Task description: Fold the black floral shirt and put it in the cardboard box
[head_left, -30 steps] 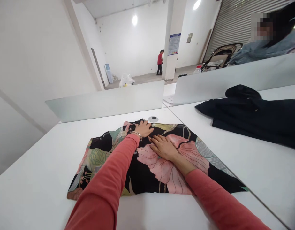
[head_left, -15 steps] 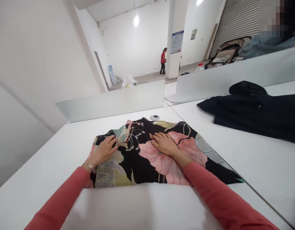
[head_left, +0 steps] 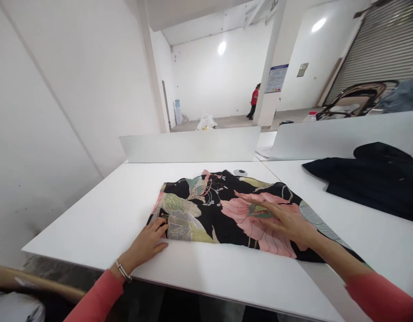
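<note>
A white table (head_left: 92,228) fills the lower part of the frame, and on its middle lies a folded black cloth (head_left: 206,210) printed with pink flowers, while a dark garment (head_left: 370,188) sits well apart at the right. The right hand (head_left: 280,221) is spread flat over a pink bloom — no pinch — and the left hand (head_left: 146,247), under which shows a thin bracelet (head_left: 123,271), touches the cloth's near edge with loosely curved fingers.

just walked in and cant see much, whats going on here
A person's left hand touches the near edge of a folded black floral cloth on a white table, while their right hand is spread over its pink flower print. A dark garment lies further right, and another person stands far off.
</note>
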`<state>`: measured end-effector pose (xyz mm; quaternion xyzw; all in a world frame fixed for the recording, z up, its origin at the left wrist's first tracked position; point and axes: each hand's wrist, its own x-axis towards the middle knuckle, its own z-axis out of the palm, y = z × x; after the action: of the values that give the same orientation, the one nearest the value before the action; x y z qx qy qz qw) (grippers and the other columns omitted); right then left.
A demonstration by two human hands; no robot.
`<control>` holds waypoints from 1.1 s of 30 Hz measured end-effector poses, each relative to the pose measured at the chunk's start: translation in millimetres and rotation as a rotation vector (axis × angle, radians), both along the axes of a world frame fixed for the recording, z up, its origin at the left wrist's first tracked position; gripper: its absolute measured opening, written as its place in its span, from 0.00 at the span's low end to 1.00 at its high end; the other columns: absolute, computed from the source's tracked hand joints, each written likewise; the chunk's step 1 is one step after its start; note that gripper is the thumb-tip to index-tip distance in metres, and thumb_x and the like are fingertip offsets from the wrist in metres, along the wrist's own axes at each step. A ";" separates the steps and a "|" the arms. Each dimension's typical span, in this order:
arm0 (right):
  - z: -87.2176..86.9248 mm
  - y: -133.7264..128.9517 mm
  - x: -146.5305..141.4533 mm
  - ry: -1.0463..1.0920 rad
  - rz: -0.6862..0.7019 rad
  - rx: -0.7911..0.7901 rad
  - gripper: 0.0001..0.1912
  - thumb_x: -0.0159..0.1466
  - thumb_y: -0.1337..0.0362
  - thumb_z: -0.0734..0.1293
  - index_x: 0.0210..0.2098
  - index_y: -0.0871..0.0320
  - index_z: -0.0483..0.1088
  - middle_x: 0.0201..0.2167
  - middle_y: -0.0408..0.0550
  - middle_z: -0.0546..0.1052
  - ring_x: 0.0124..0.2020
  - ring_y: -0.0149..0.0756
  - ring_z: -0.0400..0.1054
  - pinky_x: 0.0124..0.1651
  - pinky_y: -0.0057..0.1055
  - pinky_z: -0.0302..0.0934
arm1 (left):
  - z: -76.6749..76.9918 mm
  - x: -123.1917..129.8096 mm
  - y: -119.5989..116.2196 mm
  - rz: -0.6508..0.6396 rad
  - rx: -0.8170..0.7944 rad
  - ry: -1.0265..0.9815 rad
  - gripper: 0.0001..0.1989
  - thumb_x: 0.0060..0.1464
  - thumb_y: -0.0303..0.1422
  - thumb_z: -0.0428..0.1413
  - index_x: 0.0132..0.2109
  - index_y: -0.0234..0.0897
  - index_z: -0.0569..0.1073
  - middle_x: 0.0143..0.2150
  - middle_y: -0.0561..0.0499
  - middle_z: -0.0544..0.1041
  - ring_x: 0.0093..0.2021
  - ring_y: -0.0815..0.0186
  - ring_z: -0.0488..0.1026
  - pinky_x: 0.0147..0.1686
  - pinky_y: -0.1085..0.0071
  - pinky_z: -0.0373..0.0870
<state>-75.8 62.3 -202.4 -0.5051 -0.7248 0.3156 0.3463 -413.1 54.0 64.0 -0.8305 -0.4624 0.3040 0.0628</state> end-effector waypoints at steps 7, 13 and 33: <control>-75.6 -80.9 28.2 -0.089 -0.087 -0.037 0.26 0.45 0.63 0.61 0.45 0.42 0.65 0.48 0.47 0.67 0.50 0.46 0.61 0.47 0.46 0.61 | -4.7 -8.9 13.0 -0.190 0.024 0.131 0.18 0.55 0.22 0.40 0.49 0.35 0.66 0.51 0.44 0.67 0.54 0.60 0.62 0.48 0.62 0.63; -86.6 -85.2 37.8 -0.185 -0.160 -0.078 0.23 0.48 0.67 0.55 0.42 0.53 0.69 0.46 0.55 0.68 0.46 0.49 0.63 0.44 0.48 0.59 | -7.6 -3.5 20.0 -0.212 -0.009 0.247 0.14 0.55 0.23 0.41 0.42 0.32 0.69 0.43 0.42 0.71 0.43 0.60 0.68 0.40 0.64 0.66; -30.8 -142.7 53.5 -0.283 -0.038 0.060 0.25 0.54 0.79 0.51 0.46 0.61 0.67 0.43 0.50 0.71 0.42 0.35 0.67 0.45 0.31 0.63 | 22.1 -47.9 5.6 -0.144 0.057 0.191 0.22 0.52 0.24 0.37 0.45 0.32 0.72 0.48 0.43 0.72 0.46 0.58 0.70 0.45 0.60 0.66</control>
<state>-22.3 -80.5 -233.2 -0.5475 -0.7659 0.2127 0.2613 -461.0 59.6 86.1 -0.8268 -0.4019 0.3630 0.1519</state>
